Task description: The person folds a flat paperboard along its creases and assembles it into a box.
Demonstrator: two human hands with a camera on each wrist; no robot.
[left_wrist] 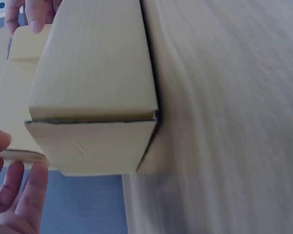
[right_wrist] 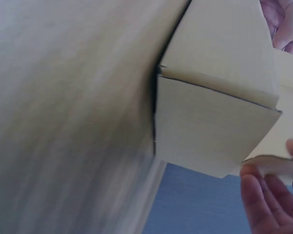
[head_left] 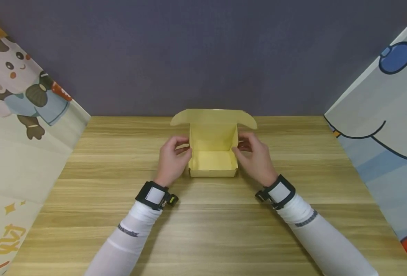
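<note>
A yellow cardboard box (head_left: 213,173) stands on the table with its lid raised at the back. Its inside is bare, and the lid's front flap (head_left: 213,116) with rounded ends spreads out at the top. At the box's left my left hand (head_left: 172,159) pinches the lid's side flap (left_wrist: 23,155), thumb on the inner face and fingers outside. Opposite it, my right hand (head_left: 257,159) pinches the right side flap (right_wrist: 273,162) in the same way. Both wrist views show the box's outer front and side walls close up.
The wood-grain table (head_left: 217,230) reaches back to a dark blue-grey wall (head_left: 203,57). Cartoon-printed panels flank it, one on the left (head_left: 27,161) and one on the right (head_left: 372,126). Each wrist wears a black strap with a small camera.
</note>
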